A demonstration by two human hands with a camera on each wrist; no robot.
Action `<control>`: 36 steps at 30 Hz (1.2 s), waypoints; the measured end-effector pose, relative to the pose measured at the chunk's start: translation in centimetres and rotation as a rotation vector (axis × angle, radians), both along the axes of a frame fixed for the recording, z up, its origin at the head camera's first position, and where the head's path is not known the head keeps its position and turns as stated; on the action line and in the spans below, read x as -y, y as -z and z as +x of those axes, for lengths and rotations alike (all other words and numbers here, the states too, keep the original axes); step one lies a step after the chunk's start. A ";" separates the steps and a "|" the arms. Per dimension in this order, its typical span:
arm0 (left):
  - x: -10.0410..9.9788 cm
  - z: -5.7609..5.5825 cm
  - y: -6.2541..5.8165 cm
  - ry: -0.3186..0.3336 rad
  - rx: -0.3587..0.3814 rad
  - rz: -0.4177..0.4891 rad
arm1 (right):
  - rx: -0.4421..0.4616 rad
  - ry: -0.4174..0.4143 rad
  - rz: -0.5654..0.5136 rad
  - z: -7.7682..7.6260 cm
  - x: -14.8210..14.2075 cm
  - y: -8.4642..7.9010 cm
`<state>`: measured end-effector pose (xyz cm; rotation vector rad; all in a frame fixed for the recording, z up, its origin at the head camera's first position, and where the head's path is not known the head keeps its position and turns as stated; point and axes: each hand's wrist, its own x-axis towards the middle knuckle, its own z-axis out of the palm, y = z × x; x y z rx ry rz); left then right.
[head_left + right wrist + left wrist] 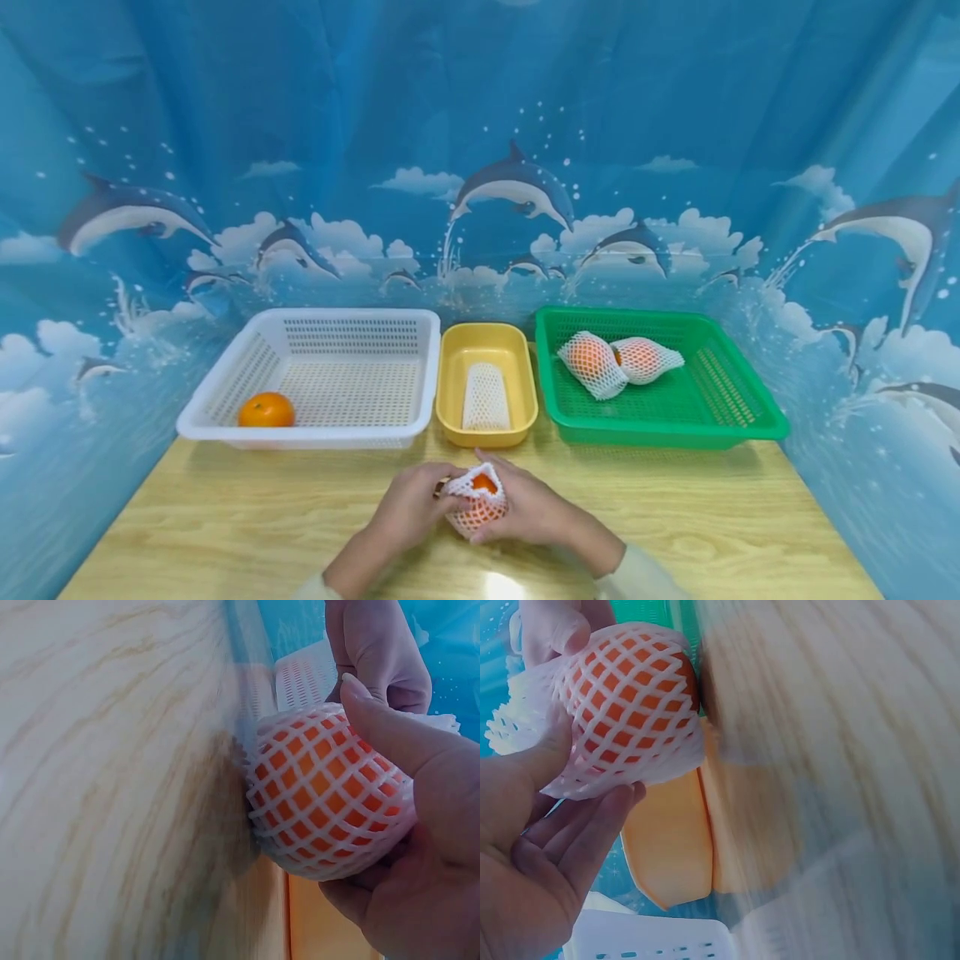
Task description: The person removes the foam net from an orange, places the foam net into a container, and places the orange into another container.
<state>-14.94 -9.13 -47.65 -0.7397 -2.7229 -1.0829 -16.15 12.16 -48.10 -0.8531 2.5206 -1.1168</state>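
Note:
An orange (484,482) sits inside a white foam net sleeve (480,510) at the front middle of the table, its top showing through the sleeve's open end. My left hand (417,505) pinches the sleeve's edge on the left side, thumb on the near face. My right hand (531,505) grips the netted orange from the right, thumb low on it and fingers behind. In the left wrist view the mesh (630,705) is stretched around the fruit. The right wrist view shows the right thumb lying across the netted orange (322,795).
A white basket (431,375) at the left holds one bare orange (267,410). In the middle, a yellow tray (450,358) contains flat white foam netting (486,398). The green basket (720,400) at the right holds two netted oranges (592,360). A dolphin-print curtain (480,100) hangs behind.

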 end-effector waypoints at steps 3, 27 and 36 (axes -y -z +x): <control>-0.1 0.1 0.0 -0.001 -0.038 -0.001 | -0.007 -0.007 0.005 0.0 -0.1 0.0; 0.4 0.6 0.2 0.112 0.179 0.016 | -0.138 -0.034 -0.019 -0.1 -1.3 -1.1; 0.1 0.7 0.5 0.105 0.116 -0.023 | -0.071 -0.028 -0.030 0.1 -1.0 -1.3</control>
